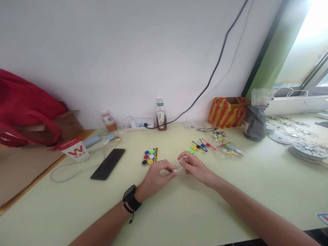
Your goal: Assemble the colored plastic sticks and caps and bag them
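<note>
My left hand [162,172], with a ring and a black wristwatch [130,195], pinches a small white round piece [175,171] between thumb and forefinger. Just right of it, my right hand [194,166] is closed in a pinch on a thin white strip [180,168] that runs towards the round piece; whether the two are joined I cannot tell. Behind my left hand are round caps [146,157] in several colours, beside a row of thin coloured sticks [156,154]. Coloured spinner arrows with round centres [203,146] lie beyond my right hand.
Clear bags of coloured parts [232,150] lie to the right, near a striped bag [227,112], a grey bag [256,123] and stacked discs [309,150]. A bottle [161,116] and power strip [140,123] are at the wall. Leftward are a phone [108,164] and red-white box [74,149].
</note>
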Tool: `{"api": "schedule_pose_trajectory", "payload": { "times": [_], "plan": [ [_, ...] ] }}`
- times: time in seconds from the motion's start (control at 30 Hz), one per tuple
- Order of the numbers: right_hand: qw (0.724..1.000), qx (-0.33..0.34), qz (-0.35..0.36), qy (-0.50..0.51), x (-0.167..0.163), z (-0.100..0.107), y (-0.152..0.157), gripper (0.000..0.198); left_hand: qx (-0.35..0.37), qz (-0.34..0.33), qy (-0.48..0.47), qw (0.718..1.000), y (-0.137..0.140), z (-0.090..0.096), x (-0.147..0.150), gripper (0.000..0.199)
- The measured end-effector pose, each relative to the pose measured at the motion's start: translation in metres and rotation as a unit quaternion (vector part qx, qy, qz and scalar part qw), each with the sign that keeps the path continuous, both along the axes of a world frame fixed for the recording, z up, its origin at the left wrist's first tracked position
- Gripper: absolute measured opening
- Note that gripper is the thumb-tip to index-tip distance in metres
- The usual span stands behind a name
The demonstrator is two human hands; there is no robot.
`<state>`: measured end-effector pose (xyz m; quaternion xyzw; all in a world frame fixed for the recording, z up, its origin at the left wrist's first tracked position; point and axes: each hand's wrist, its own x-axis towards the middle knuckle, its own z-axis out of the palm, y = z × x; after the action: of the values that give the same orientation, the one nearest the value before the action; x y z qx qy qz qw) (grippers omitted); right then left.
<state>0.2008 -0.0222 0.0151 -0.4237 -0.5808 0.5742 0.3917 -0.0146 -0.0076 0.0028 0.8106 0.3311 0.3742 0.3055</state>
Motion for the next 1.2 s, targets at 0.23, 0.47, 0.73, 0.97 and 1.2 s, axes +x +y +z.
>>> {"api": "schedule_pose_trajectory", "payload": {
  "times": [0.23, 0.47, 0.73, 0.97, 1.2],
  "plan": [
    [0.999, 0.038, 0.010, 0.003, 0.000, -0.012, 0.004, 0.039, -0.031, -0.025, -0.012, 0.999, -0.002, 0.001, 0.003, 0.006],
    [0.998, 0.061, -0.007, 0.011, 0.000, -0.012, 0.007, 0.039, -0.082, -0.056, -0.085, 0.991, -0.006, 0.004, 0.005, 0.013],
    [0.985, 0.148, -0.077, -0.032, 0.008, -0.007, 0.009, 0.036, -0.225, -0.038, -0.168, 0.959, 0.002, -0.002, 0.007, 0.025],
    [0.948, 0.287, -0.084, -0.106, 0.014, -0.009, 0.006, 0.039, -0.275, 0.004, -0.212, 0.938, 0.009, -0.002, 0.003, 0.029],
    [0.977, 0.159, 0.039, -0.138, 0.011, -0.006, 0.005, 0.062, -0.270, 0.024, -0.220, 0.937, 0.009, 0.001, 0.002, 0.031]
  ]
}}
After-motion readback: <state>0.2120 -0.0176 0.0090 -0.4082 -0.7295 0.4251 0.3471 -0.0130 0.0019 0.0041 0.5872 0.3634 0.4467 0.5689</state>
